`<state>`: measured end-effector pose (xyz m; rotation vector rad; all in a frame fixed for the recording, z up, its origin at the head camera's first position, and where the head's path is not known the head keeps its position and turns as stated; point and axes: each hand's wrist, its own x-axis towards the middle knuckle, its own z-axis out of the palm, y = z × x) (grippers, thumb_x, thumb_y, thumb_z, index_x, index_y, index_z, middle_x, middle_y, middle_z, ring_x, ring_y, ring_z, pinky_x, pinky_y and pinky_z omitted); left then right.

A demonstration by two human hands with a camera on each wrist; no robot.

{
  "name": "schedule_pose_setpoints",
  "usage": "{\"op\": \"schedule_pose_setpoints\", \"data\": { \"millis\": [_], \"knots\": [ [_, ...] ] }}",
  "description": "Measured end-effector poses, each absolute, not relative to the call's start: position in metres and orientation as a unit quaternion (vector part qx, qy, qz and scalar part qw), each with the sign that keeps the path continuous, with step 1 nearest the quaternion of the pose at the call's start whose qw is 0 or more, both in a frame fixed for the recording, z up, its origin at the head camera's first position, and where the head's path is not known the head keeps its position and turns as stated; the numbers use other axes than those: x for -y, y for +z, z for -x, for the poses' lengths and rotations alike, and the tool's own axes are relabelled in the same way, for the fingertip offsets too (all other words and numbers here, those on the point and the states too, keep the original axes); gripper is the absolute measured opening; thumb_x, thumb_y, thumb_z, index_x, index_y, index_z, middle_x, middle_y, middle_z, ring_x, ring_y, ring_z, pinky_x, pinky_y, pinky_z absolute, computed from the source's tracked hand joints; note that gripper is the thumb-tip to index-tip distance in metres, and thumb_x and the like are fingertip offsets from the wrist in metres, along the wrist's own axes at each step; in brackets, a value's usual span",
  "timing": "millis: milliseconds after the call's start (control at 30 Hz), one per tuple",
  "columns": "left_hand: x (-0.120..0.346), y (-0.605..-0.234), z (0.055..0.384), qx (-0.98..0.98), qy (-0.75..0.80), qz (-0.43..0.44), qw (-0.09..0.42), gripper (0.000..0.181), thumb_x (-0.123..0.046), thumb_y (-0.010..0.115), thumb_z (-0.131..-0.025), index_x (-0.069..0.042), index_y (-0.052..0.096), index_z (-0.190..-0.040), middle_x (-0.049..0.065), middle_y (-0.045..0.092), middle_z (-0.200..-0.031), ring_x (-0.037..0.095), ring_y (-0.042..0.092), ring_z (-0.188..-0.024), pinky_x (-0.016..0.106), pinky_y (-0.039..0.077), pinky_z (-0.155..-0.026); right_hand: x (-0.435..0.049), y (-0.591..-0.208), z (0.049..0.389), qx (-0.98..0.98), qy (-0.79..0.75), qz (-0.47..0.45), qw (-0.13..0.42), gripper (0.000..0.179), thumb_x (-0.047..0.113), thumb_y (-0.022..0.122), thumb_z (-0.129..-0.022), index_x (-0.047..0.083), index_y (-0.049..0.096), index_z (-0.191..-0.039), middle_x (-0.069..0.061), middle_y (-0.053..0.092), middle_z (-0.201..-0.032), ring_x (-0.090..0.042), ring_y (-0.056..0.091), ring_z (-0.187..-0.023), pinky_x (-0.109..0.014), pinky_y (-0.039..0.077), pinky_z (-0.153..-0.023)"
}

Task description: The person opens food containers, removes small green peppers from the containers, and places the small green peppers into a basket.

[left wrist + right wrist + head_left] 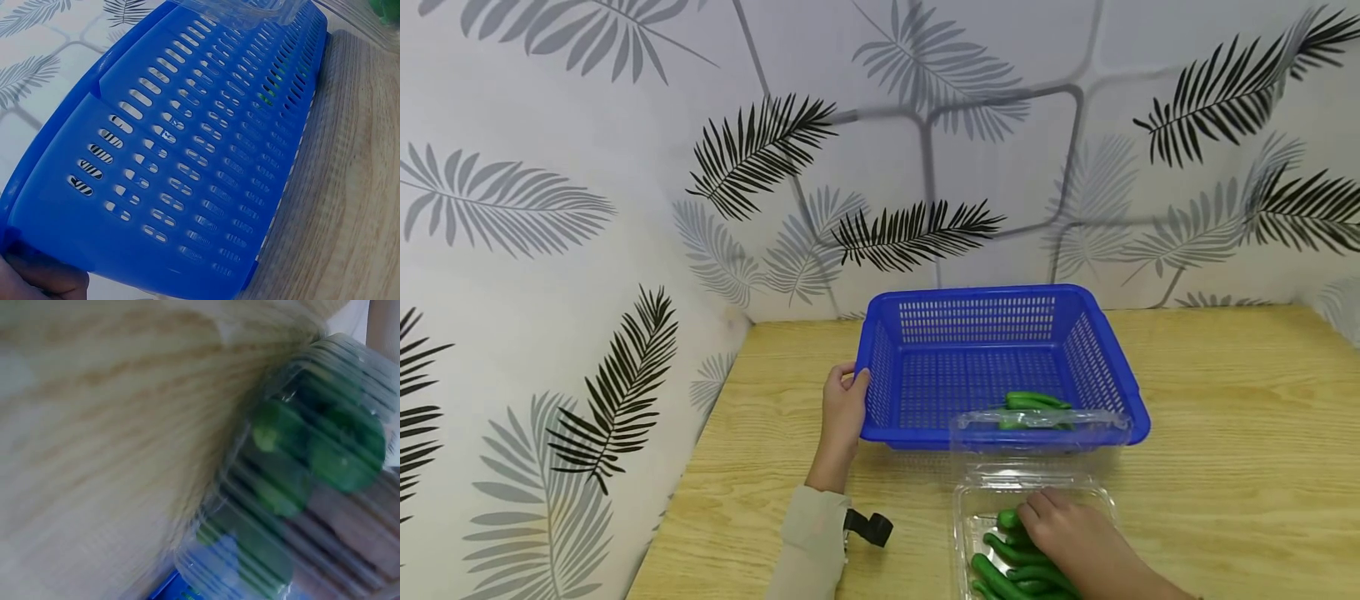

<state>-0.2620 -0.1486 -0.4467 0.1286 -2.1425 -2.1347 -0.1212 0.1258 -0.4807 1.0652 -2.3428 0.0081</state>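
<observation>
At the left end of a blue plastic basket (1000,433), my left hand (844,404) grips the rim, its thumb on top. The left wrist view shows the slotted outer wall of the basket (156,150), with part of the left hand (47,278) at its lower corner. My right hand (1071,533) is inside a clear plastic clamshell box (961,533), fingers curled down over a green pepper (1009,519); the fingertips are hidden. Several more long green peppers (1000,575) lie in the box. Through its ribbed wall, the right wrist view shows blurred peppers (347,450).
A few green peppers (1033,402) lie in the basket's near right corner. The box's raised clear lid (1041,425) overlaps the basket's front rim in the head view. Behind the wooden table (1232,433) stands a leaf-patterned wall (1000,183), with another on the left.
</observation>
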Motion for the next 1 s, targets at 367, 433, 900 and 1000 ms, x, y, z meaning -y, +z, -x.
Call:
{"op": "schedule_pose_setpoints", "data": {
  "millis": [367, 433, 900, 1000],
  "knots": [
    [0.1484, -0.4494, 0.261, 0.701, -0.71, -0.031, 0.058, 0.03, -0.016, 0.047, -0.097, 0.004, 0.045, -0.119, 0.029, 0.059, -0.099, 0.039, 0.062, -0.082, 0.036, 0.053, -0.059, -0.1296, -0.4791, 0.1238, 0.866, -0.009, -0.414, 0.28, 0.014, 0.003, 0.046, -0.071, 0.005, 0.057, -0.078, -0.005, 0.054, -0.075, -0.018, 0.054, -0.066, -0.029, 0.046, -0.05],
    [0.1486, -0.4489, 0.2616, 0.703, -0.708, -0.031, 0.06, 0.03, -0.017, 0.048, -0.097, 0.003, 0.046, -0.119, 0.029, 0.059, -0.099, 0.039, 0.062, -0.083, 0.035, 0.053, -0.06, -0.1285, -0.4797, 0.1245, 0.864, -0.011, -0.414, 0.285, 0.012, 0.002, 0.047, -0.071, 0.005, 0.057, -0.077, -0.006, 0.053, -0.074, -0.019, 0.054, -0.065, -0.029, 0.046, -0.049],
    [0.1512, -0.4473, 0.2633, 0.703, -0.709, -0.043, 0.039, 0.033, -0.015, 0.048, -0.097, 0.006, 0.045, -0.122, 0.028, 0.059, -0.1, 0.036, 0.062, -0.082, 0.044, 0.053, -0.066, -0.1247, -0.4823, 0.1297, 0.85, -0.025, -0.422, 0.314, 0.013, 0.004, 0.044, -0.073, 0.006, 0.056, -0.076, -0.005, 0.052, -0.072, -0.018, 0.053, -0.063, -0.028, 0.043, -0.045],
    [0.1503, -0.4458, 0.2634, 0.703, -0.709, -0.041, 0.042, 0.031, -0.014, 0.048, -0.097, 0.006, 0.045, -0.121, 0.029, 0.059, -0.1, 0.04, 0.061, -0.086, 0.042, 0.053, -0.066, -0.1245, -0.4759, 0.1312, 0.84, -0.011, -0.429, 0.333, 0.017, 0.004, 0.04, -0.075, 0.005, 0.057, -0.08, -0.004, 0.052, -0.074, -0.017, 0.052, -0.063, -0.028, 0.043, -0.044]
  ]
}}
